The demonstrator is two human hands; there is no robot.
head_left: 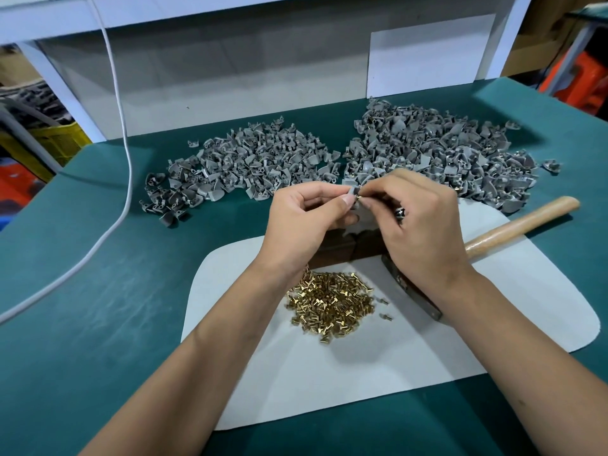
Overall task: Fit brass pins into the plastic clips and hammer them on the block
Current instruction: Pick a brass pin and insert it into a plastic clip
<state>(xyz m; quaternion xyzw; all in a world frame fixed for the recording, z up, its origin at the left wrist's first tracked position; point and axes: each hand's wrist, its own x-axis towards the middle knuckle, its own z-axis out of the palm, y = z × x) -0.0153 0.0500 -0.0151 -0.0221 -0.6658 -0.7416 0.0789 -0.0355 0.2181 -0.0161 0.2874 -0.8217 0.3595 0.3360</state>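
Head view: left hand (306,212) pinches one grey clip (354,191); right hand (418,218) pinches a brass pin (359,198) at its hole, both held above the dark block (342,250). Fitting under way, hammering to come; hammer (513,222) lies idle. Loose pins (332,304) heaped on white mat (493,324). Two clip heaps (243,162) behind, apparently many left. Green surface (98,291), white cable (121,126), white frame, crates beyond

No text, label, brand or number can be read anywhere (nothing bears legible marks).
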